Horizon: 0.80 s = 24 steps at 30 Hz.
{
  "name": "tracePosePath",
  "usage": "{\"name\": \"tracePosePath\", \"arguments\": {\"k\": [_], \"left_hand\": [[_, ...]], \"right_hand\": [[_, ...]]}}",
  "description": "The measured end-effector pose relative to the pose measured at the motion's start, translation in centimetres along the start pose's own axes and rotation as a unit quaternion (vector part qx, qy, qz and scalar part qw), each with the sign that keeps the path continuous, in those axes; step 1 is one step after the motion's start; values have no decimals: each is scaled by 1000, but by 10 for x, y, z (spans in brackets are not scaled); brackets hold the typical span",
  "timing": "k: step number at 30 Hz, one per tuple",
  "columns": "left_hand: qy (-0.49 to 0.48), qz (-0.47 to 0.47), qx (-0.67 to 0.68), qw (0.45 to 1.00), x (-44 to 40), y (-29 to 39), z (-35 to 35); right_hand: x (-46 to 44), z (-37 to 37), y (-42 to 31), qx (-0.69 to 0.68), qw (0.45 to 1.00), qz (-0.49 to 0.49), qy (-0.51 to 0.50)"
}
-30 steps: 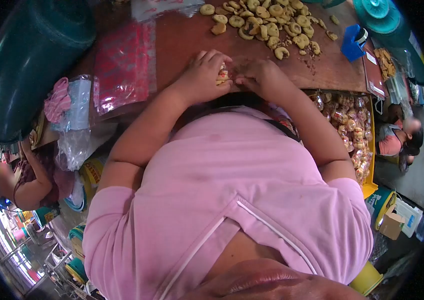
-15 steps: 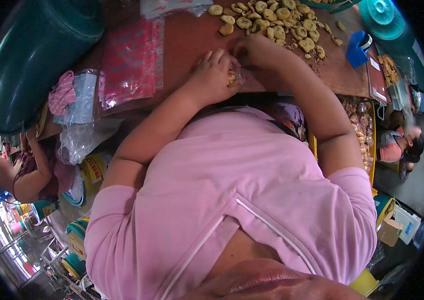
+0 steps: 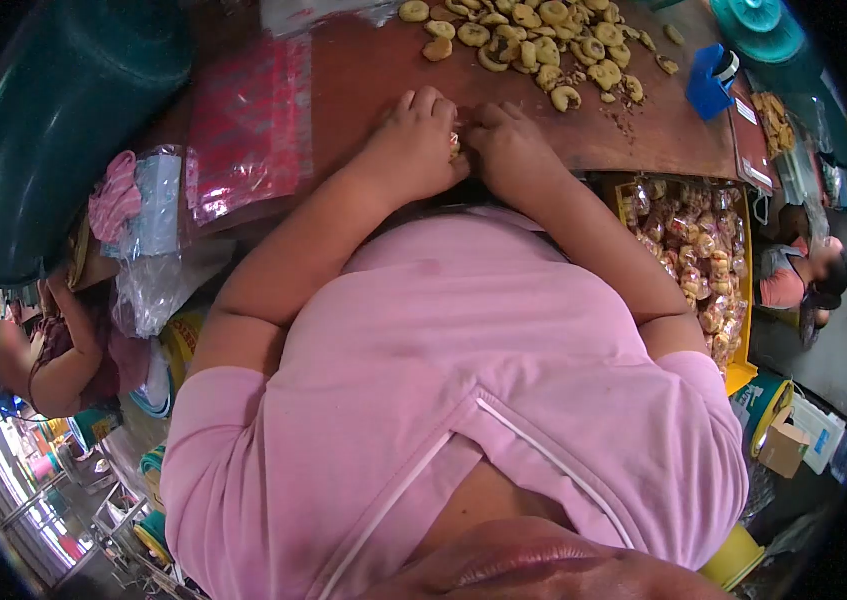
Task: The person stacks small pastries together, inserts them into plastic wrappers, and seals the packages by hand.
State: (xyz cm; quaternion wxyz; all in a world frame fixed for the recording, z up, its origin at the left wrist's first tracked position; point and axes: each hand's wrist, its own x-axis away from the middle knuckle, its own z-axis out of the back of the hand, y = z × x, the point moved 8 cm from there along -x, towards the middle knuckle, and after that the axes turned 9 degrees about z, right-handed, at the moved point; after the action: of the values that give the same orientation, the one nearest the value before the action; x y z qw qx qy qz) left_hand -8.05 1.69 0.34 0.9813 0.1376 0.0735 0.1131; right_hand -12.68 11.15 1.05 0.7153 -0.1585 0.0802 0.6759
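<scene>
You hold your left hand (image 3: pixel 418 142) curled, its fingers bent around a small clear-plastic packet with a pale yellow filling (image 3: pixel 455 147), a sliver of which shows in the gap between your hands, over the near edge of the reddish-brown flat table (image 3: pixel 364 70). Your right hand (image 3: pixel 510 146) is bent inward just beside it, knuckles up; whether its fingertips pinch the packet cannot be told, as the hand hides them. Beyond your hands lies a loose heap of golden-brown ring-shaped cookies (image 3: pixel 544 48), with dark crumbs (image 3: pixel 624 124) scattered at its near right side. Flat red-and-clear printed plastic bags (image 3: pixel 250 125) lie stacked to your left. Below the table edge, by your right forearm, a yellow plastic crate (image 3: pixel 741 374) holds many clear-wrapped cookies (image 3: pixel 714 262). Risks noted, as judgement: a hard squeeze by your left hand could crack the filling, since such cookies look brittle; thin film could tear or slip if your right fingers pull unevenly; the packet could drop into your lap, being so near the edge; and a sweeping right forearm could drag crumbs toward the work.
</scene>
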Motion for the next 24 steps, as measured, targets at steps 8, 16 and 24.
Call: {"name": "tracePosePath", "arguments": {"k": [8,16,24], "left_hand": [[-18,-17,212,977,15,-7,37],[-38,-244,-19,969,55,-25,26],[-74,-298,-84,948,27,4,24]], "right_hand": [[8,-7,-2,-56,997,-48,-25],[6,1,-7,-45,999,-29,-11],[18,3,25,-171,982,-78,7]]}}
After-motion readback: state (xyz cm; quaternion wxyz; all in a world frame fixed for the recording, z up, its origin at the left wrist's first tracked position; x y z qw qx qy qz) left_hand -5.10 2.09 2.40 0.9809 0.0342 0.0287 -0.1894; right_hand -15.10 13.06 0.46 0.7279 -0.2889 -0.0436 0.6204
